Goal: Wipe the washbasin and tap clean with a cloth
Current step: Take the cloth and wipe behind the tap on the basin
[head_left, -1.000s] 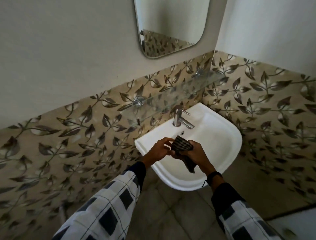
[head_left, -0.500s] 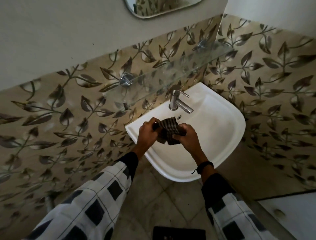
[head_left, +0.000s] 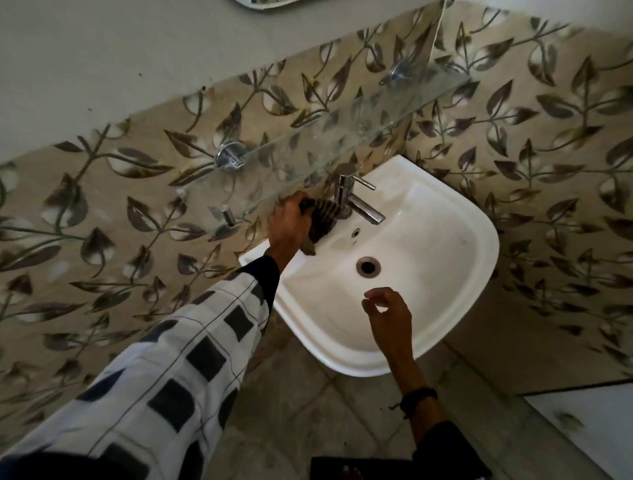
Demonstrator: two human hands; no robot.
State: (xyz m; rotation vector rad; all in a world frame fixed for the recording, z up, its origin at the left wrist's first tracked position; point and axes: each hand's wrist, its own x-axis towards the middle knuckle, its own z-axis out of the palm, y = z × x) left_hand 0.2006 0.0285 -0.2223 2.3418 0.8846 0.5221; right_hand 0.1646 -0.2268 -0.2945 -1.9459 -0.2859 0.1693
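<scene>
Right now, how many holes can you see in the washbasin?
2: the drain in the washbasin floor, and a small overflow hole below the tap. The cloth could hide another.

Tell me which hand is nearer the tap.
Left. The left hand grips the cloth beside the tap; the right hand hangs over the washbasin's front, apart from it.

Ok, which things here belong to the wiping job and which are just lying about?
Job: cloth, gripped by the left hand beside the tap; washbasin; right hand, empty, above it.
Just there: glass shelf; mirror edge; dark mat on the floor.
</scene>
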